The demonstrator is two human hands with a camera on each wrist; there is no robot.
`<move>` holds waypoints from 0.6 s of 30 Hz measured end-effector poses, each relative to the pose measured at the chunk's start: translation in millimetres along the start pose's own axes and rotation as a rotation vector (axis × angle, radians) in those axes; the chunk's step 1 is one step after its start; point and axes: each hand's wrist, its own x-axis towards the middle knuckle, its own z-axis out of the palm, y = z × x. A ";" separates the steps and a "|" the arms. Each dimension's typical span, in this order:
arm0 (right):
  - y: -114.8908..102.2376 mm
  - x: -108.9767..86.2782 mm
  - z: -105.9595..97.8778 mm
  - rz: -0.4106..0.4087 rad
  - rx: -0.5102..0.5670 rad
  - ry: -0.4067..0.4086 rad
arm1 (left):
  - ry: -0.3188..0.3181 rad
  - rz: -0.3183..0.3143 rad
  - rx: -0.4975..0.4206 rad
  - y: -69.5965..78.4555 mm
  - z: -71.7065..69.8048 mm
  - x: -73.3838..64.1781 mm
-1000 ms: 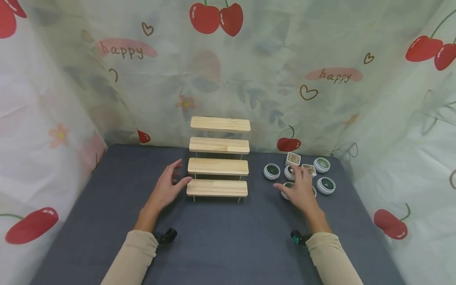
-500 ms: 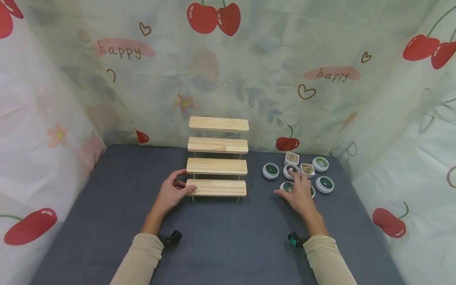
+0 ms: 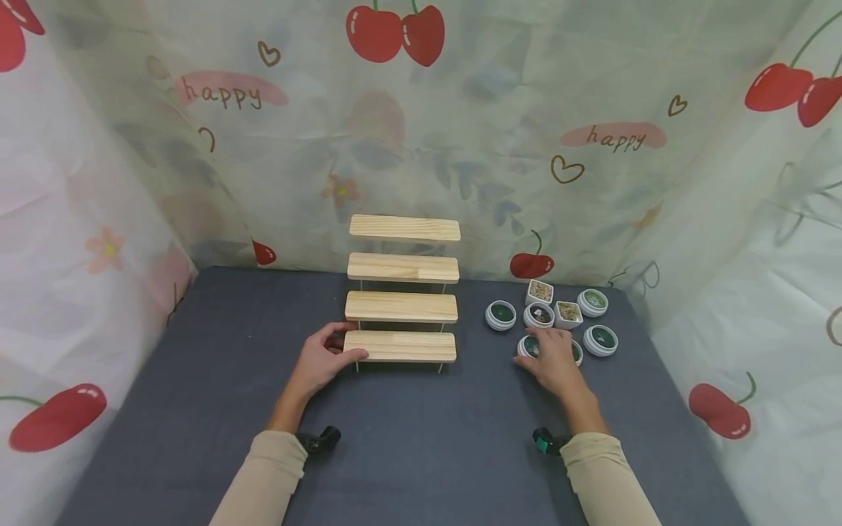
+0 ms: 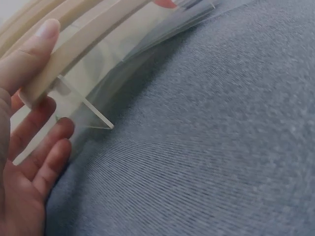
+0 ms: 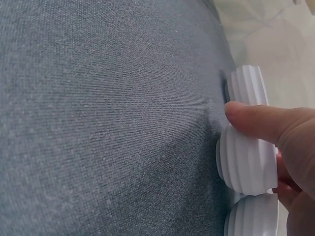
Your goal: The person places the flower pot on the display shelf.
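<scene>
A four-tier... wooden display stand with clear legs is set at the table's back middle. My left hand holds the left end of its lowest board; the left wrist view has the thumb on top and fingers below. On the right, my right hand pinches a small round white pot with a dark green top. Seen from the right wrist, its ribbed side is under my thumb; the other fingers are mostly hidden behind it.
Around the right hand stand more round white pots and two square white pots with grainy tops. A printed curtain hangs behind the dark grey table cover.
My left hand has moved right and taken hold of the lowest board. My right hand has drawn back slightly, its fingers closing on the round pot.
</scene>
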 end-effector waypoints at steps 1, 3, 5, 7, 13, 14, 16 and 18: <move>0.2 0.1 -0.1 -0.010 -0.010 0.003 | 0.003 -0.006 -0.002 -0.5 0.5 -0.4; 0.2 0.3 -0.2 -0.033 -0.022 0.011 | 0.008 -0.015 -0.004 -1.2 1.2 -1.0; 0.3 0.3 -0.3 -0.054 -0.030 0.020 | 0.008 -0.015 -0.001 -1.6 1.6 -1.7; 0.4 0.0 -0.9 -0.062 -0.024 0.025 | 0.007 -0.014 -0.001 -2.4 1.7 -1.6; 0.7 -1.0 -2.6 -0.072 -0.013 0.036 | -0.021 0.002 -0.012 -5.1 0.4 -1.4; 0.3 -1.1 -2.9 -0.075 -0.013 0.038 | -0.027 0.004 -0.013 -6.2 0.3 -1.1; -2.1 -1.3 -3.8 -0.070 0.000 0.041 | -0.033 0.002 -0.011 -8.1 0.3 -0.5; -5.3 -1.3 -4.7 -0.067 0.016 0.047 | -0.030 0.002 -0.007 -7.5 0.3 -0.7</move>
